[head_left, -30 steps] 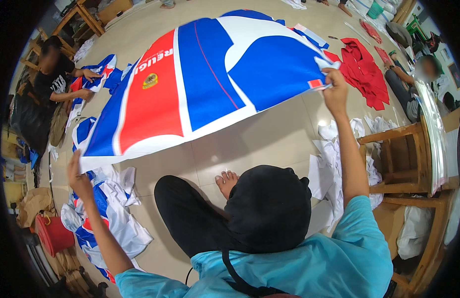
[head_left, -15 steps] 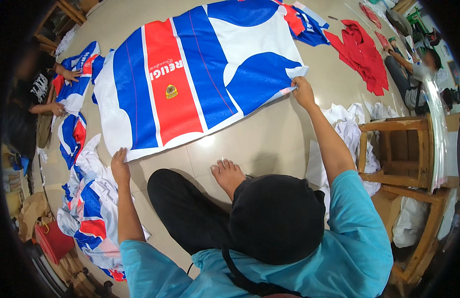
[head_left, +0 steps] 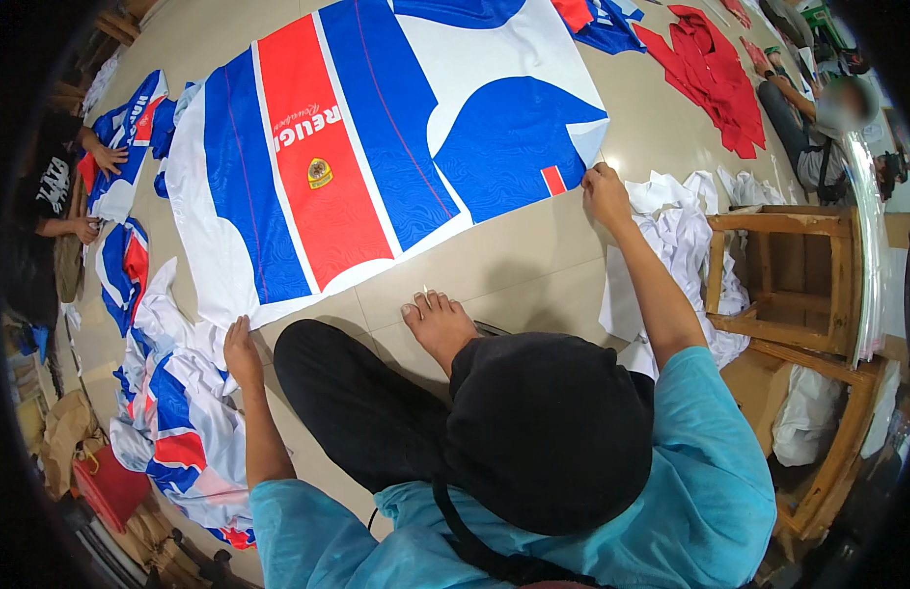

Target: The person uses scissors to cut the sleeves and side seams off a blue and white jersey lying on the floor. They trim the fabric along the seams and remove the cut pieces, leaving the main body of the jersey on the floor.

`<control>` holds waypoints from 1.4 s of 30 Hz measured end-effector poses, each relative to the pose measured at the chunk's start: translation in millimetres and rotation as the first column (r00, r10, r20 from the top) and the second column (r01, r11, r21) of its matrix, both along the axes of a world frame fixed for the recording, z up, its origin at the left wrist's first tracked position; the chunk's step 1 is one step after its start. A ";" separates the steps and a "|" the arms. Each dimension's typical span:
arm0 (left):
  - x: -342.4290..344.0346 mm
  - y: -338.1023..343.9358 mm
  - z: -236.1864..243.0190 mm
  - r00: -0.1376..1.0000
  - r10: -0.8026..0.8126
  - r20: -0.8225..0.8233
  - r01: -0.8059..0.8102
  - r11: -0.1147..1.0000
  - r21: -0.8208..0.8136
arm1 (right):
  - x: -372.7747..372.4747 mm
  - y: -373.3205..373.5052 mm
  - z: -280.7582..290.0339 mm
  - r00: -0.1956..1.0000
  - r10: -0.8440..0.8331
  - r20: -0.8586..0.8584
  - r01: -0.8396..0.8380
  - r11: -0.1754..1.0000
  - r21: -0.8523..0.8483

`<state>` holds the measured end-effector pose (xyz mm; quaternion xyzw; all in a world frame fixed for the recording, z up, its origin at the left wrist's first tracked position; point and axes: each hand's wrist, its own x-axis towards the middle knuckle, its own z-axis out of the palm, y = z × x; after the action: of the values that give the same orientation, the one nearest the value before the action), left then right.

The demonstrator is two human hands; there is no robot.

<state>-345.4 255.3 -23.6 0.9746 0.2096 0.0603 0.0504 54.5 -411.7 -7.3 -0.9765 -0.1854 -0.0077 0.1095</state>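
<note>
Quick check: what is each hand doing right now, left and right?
Left hand: closed on the near-left corner of the printed fabric panel, at floor level.
Right hand: closed, pinching the panel's near-right corner against the floor.

left arm: stretched forward, low | left hand (head_left: 242, 350): palm down, fingers curled closed in a pinch | right arm: extended far forward, nearly straight | right hand (head_left: 606, 190): knuckles up, fingers pinched closed | hands well apart

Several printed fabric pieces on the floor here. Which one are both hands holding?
The big spread sheet with the wide red stripe: left hand pinches its near-left corner, right hand its right corner. The crumpled pile by the left arm is untouched.
</note>
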 end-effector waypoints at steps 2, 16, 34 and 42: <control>-3.5 -2.3 2.7 1.000 0.008 -0.014 -0.008 1.000 0.018 | -9.3 12.0 2.2 0.993 0.059 0.104 -0.073 0.989 0.130; -0.8 -9.3 17.3 0.999 0.023 0.023 -0.024 1.000 0.019 | 3.6 -4.7 -38.8 0.979 -0.133 0.157 0.164 0.965 -0.204; -43.1 -22.2 34.7 0.989 0.145 -0.010 -0.145 0.981 -0.128 | -201.7 40.6 19.6 0.946 0.025 -0.323 0.085 0.943 0.321; 129.3 -156.4 106.3 0.988 0.045 0.150 0.061 0.771 -0.634 | -269.3 240.9 -24.8 0.890 0.380 -0.250 -0.387 0.922 0.023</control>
<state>-216.1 99.0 82.7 0.8932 0.2086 0.0618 0.3936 -214.8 -170.8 -32.1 -0.9152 -0.3594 0.1394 0.1179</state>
